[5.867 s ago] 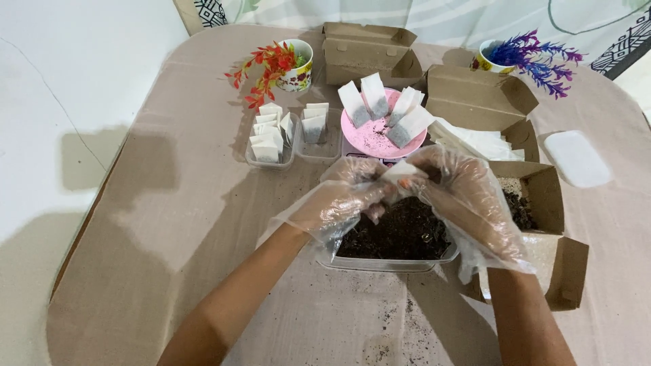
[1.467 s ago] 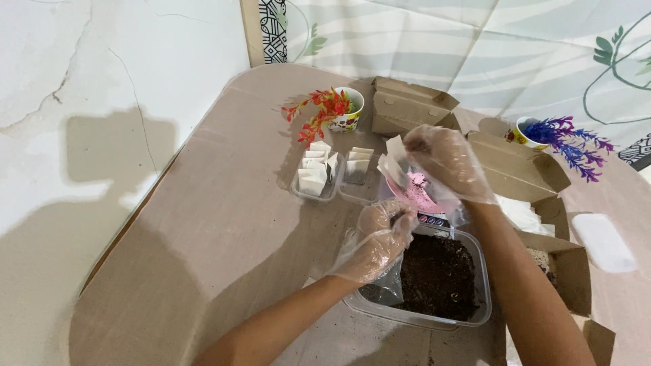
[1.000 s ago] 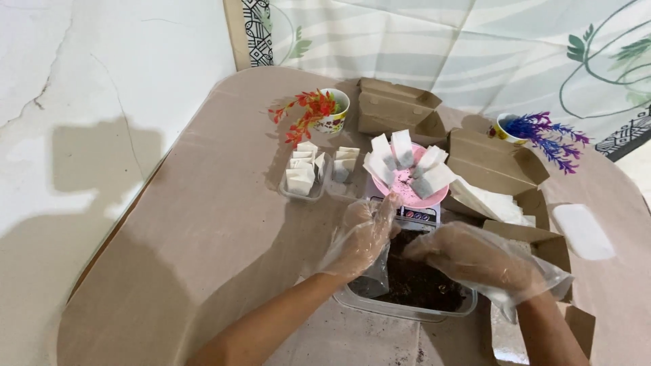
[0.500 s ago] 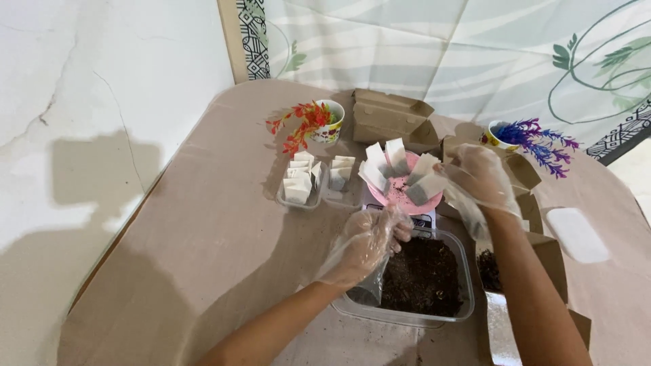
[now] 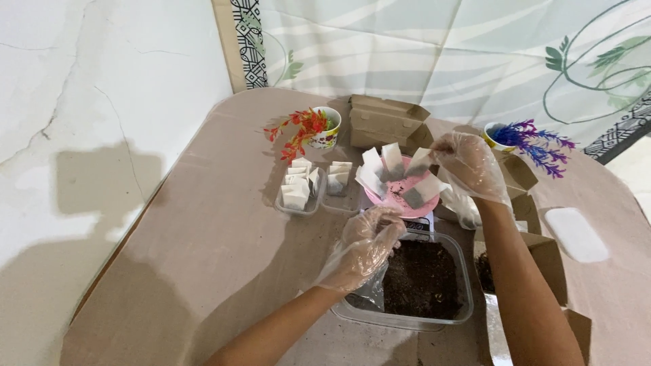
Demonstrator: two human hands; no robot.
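Tub (image 5: pixel 352 313): the clear tub of dark soil is sitting nearest, at the table edge, as it was half a second ago.
Left hand (image 5: pixel 365 245): gloved, it is resting on the tub's left rim, fingers curled loosely; I cannot tell whether it is gripping anything. It is hardly moving.
Right hand (image 5: pixel 468 161): gloved, it is now reaching further over to the bowl, fingers pinched on a white sachet (image 5: pixel 422 160); a second ago it was down at the tub.
Bowl (image 5: pixel 392 205): pink, it is standing just beyond the tub, with several sachets upright in it.
Meaning: filled sachets are collecting in the bowl.
Trays (image 5: pixel 298 200): more sachets are waiting to the left.
Boxes (image 5: pixel 384 120): brown card, they are sitting farthest back.
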